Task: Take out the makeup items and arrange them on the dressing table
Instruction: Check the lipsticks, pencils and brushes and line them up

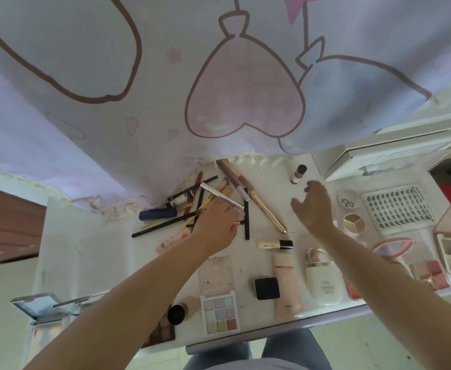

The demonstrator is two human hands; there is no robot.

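Head view: we are seeing the left hand (216, 222) curling its grip around a silver tube (220, 194), long axis running from upper left down to lower right, over the pile of pencils (165, 222) on the counter (267, 188). The right hand (313, 206) is hovering with its grip spread and holding nothing, just beside the gold pen (268, 212), which is lying diagonally, tip toward lower right. A pastel palette (220, 313) is sitting near the front edge.
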